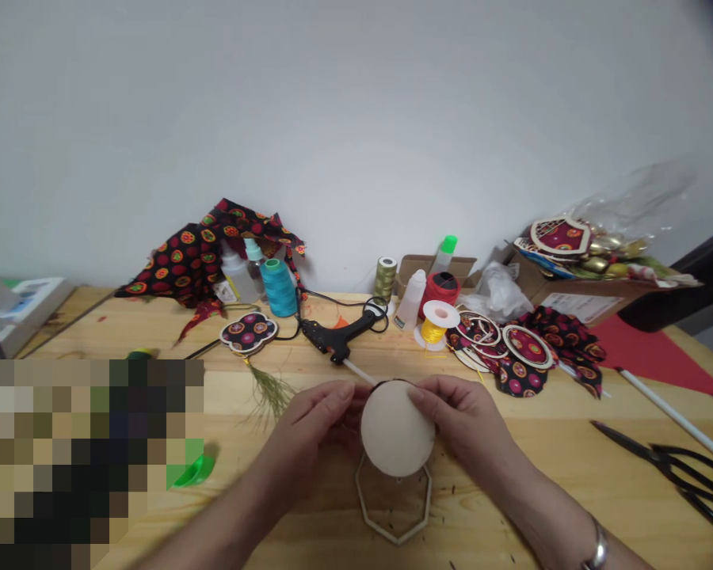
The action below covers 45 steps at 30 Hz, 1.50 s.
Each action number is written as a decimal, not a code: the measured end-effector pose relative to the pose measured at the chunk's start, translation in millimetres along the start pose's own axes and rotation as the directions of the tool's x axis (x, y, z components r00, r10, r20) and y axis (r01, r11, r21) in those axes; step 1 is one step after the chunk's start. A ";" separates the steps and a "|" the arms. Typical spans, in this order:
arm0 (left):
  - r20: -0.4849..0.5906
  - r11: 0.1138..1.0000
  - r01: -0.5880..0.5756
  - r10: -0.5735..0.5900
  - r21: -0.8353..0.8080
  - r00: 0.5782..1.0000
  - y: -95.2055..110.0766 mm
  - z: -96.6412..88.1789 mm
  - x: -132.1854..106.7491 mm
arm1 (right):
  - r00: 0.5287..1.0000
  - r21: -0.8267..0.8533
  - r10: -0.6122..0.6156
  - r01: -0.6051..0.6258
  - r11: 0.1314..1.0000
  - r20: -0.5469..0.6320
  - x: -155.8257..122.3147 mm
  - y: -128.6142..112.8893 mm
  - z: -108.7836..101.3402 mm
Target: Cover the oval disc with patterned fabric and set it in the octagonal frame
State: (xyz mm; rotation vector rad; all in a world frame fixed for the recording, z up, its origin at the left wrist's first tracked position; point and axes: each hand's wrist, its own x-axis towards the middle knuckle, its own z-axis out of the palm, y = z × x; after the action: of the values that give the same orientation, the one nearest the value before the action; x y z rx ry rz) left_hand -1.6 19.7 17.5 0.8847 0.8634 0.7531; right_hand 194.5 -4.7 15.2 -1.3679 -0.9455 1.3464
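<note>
A pale round disc (pixel 398 429) is held up over the table, a sliver of dark fabric showing at its top edge. My right hand (pixel 460 416) pinches it at the upper right, thumb on the front face. At the disc's left side my left hand (pixel 318 423) is closed, its fingertips partly hidden behind the disc. Below, an angular wooden frame (pixel 362 507) lies on the table, its upper part covered by the disc. Just beyond my hands rests a black glue gun (pixel 341 340), its white glue stick pointing toward the disc.
Black scissors (pixel 653 455) and a white rod (pixel 671 412) lie at right. Patterned fabric (pixel 184 257), a teal thread cone (pixel 279 289) and a tasselled flower-shaped piece (pixel 249 332) are at back left. A yellow thread spool (pixel 433 332) and a cardboard box (pixel 606 297) stand back right.
</note>
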 end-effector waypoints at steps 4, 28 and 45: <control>-0.008 1.000 0.024 -0.024 0.002 1.000 -2.3 0.2 2.3 | 1.000 0.024 -0.008 0.008 1.000 -0.028 1.9 1.7 -0.5; -0.085 0.980 0.085 -0.071 0.178 0.994 2.3 9.8 2.2 | 0.994 0.024 -0.023 0.026 0.999 -0.107 1.2 5.5 0.8; -0.105 0.974 0.063 -0.041 0.219 0.994 4.1 5.8 4.9 | 0.995 0.025 0.056 -0.058 0.998 0.087 7.3 -2.0 -10.9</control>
State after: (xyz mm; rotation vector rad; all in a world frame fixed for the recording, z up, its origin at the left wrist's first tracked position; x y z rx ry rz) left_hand 4.9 23.6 21.6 1.0242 1.0709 0.6679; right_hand 206.2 1.7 14.5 -1.3336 -0.9476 1.4663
